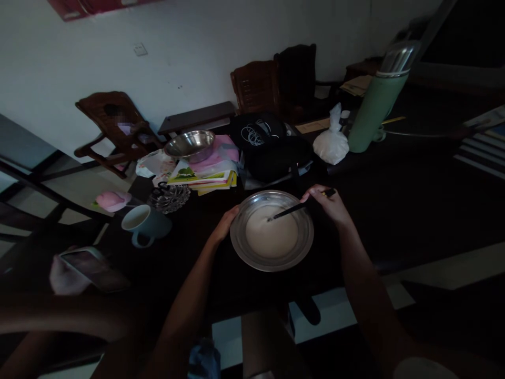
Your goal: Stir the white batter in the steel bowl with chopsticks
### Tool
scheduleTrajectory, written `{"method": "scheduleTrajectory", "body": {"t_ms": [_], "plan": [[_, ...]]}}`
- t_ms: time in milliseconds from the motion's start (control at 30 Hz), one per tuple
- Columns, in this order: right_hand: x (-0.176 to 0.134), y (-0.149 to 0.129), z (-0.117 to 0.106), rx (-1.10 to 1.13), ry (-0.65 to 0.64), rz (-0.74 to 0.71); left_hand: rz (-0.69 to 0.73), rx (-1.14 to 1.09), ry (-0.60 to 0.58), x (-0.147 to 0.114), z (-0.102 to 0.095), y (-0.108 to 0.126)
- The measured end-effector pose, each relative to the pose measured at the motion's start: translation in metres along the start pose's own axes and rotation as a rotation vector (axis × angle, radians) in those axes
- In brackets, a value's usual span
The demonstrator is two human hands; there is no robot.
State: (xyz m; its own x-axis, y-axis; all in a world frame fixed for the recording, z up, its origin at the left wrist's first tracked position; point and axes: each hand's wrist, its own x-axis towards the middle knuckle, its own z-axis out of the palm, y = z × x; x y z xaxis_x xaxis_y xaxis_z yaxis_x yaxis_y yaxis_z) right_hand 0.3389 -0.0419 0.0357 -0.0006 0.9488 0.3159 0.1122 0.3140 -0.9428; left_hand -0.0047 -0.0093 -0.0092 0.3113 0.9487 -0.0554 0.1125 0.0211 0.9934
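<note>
A wide metal bowl [241, 247] stands on the dark table in front of me, with a pale, creamy batter-like liquid [272, 237] in it. My left hand [226, 223] grips the bowl's left rim. In my right hand [327, 202], over the right rim, are dark chopsticks [290, 210] with a gold band near the top. Their tips dip into the liquid near its middle; whether it is one stick or two pressed together is hard to tell. Dim light hides the fingers of both hands in part.
Left are a blue mug [152, 223], a glass dish [171, 199] and another person's hand [67, 276] with a phone [94, 268]. Behind the bowl lie books [213, 179], a smaller metal bowl [193, 150] and a black bag [272, 152]. A knotted white-powder bag [331, 145] and green thermos [376, 105] stand right.
</note>
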Motion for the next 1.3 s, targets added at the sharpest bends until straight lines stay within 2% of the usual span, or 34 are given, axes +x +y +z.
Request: {"method": "scheduleTrajectory", "body": {"t_ms": [100,267,367,467,633,800,967,1133,1300], "plan": [[-0.0002,0.0029,-0.0024,0.042,0.075,0.032,-0.006,-0.004,0.01,-0.0006,0.0006,0.0015],[-0.0004,0.0014,0.0007,0.047,-0.085,0.04,-0.003,0.012,0.004,-0.0013,0.0015,0.0052],[0.0006,0.0018,-0.0008,0.01,-0.009,-0.004,0.005,0.022,0.004,-0.0011,0.0012,0.0048],[0.0004,0.0042,-0.0035,0.036,0.062,0.019,0.0,0.019,0.004,-0.0008,0.0007,0.0029],[-0.0011,0.0029,-0.001,0.063,-0.078,0.043,-0.004,0.011,-0.001,0.0,0.0001,0.0012],[-0.0013,0.0045,-0.0027,0.044,0.048,0.01,0.012,0.019,0.004,0.001,-0.0011,-0.0001],[-0.0008,0.0026,-0.0002,0.06,-0.055,0.035,0.007,0.008,-0.005,0.0013,-0.0022,-0.0025],[-0.0004,0.0026,-0.002,0.024,0.064,0.013,-0.005,0.018,-0.001,-0.0007,-0.0012,0.0003],[-0.001,0.0017,0.001,0.054,-0.054,0.037,-0.001,0.021,0.008,-0.0012,-0.001,0.0017]]}}
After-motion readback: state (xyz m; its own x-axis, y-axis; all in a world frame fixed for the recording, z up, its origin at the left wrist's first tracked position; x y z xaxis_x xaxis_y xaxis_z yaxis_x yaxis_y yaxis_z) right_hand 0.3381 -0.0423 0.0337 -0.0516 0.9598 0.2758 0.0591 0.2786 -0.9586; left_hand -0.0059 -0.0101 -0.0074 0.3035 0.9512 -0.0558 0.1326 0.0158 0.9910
